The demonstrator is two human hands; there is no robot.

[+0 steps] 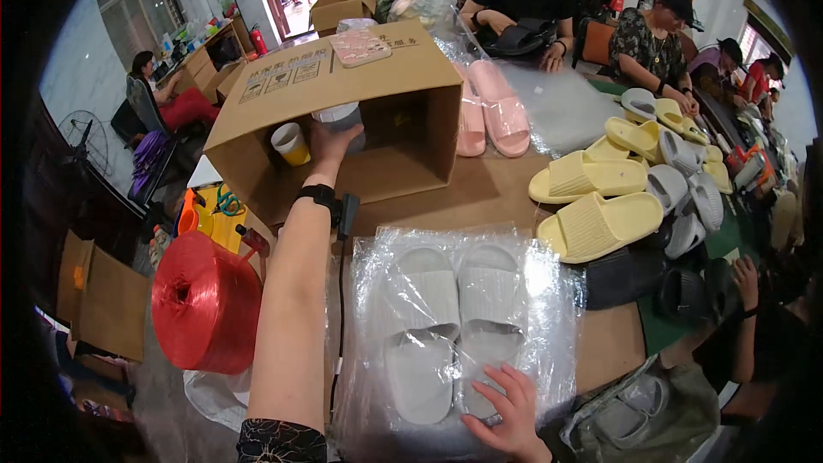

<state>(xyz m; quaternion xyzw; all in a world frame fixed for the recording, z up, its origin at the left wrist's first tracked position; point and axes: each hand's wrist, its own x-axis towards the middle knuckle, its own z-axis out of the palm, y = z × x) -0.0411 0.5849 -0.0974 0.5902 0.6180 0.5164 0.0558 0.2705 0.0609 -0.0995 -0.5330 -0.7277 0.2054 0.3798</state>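
Overall lighting is bright. Daylight in the doorway (297, 0) is overexposed. Strong glare marks the right side of the clear plastic bag (549, 326). Interior of the cardboard box (411, 56) lies in shadow. Left wall (77, 69) bends toward a black border. Distant background is soft.

"What do we see worn on the left arm (293, 317)?"

"We see 1 black band (318, 196) wrapped around the wrist, fairly broad, below the left hand (337, 132)."

"And the sleeve (281, 443)?"

"We make out black cloth with thin, pale, curving lines, its hem crossing the forearm."

"What about the right hand (507, 407)?"

"We see bare, slender fingers; the lower edge cuts off the forearm, so we cannot tell its sleeve."
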